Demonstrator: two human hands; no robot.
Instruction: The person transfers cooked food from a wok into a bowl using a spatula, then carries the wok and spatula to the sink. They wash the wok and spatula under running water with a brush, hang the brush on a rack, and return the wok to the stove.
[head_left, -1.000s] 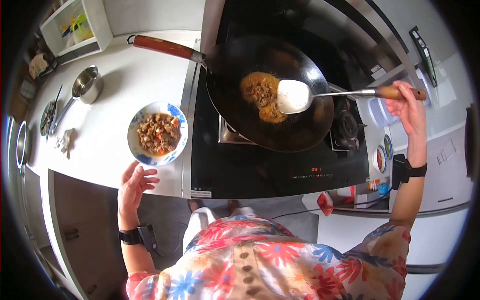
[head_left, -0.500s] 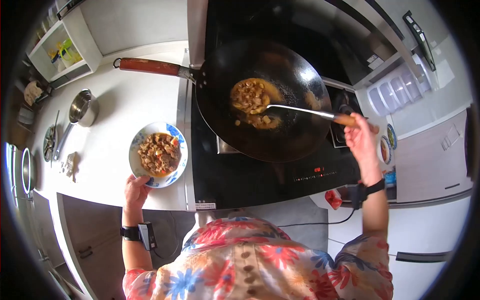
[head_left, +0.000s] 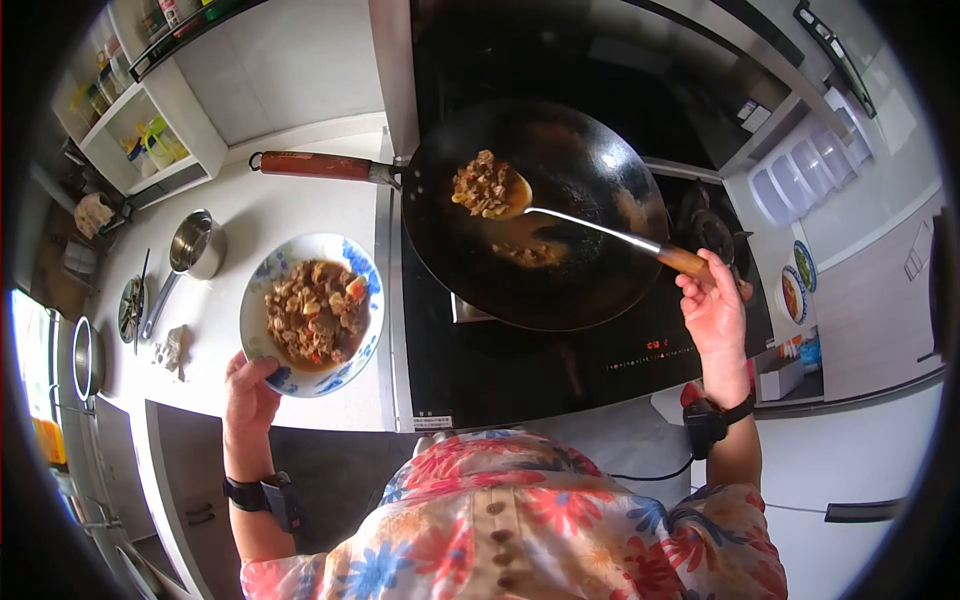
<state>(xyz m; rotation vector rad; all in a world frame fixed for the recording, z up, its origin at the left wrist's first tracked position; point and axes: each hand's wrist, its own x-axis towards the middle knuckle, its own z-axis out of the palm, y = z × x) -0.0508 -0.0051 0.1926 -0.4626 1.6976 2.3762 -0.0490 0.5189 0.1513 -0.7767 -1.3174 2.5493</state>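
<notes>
Stew fills the spatula (head_left: 560, 215) that your right hand (head_left: 712, 312) grips by its wooden handle, fingers wrapped round it. The tool's long axis runs from that hand up and to your left, so the loaded blade hangs over the left half of the wok (head_left: 540, 210), above the sauce and scraps left in its bottom. Directly left of the blade, past the wok's rim, sits the blue-patterned bowl (head_left: 312, 315), already heaped with stew; your left hand (head_left: 248, 392) pinches its near rim, thumb on top. Bowl and blade are near but apart. Beneath the bowl is a white counter (head_left: 280, 210); the wok rests on a black cooktop (head_left: 560, 360), its red handle pointing left. A small steel saucepan (head_left: 193, 248) stands farther left.
</notes>
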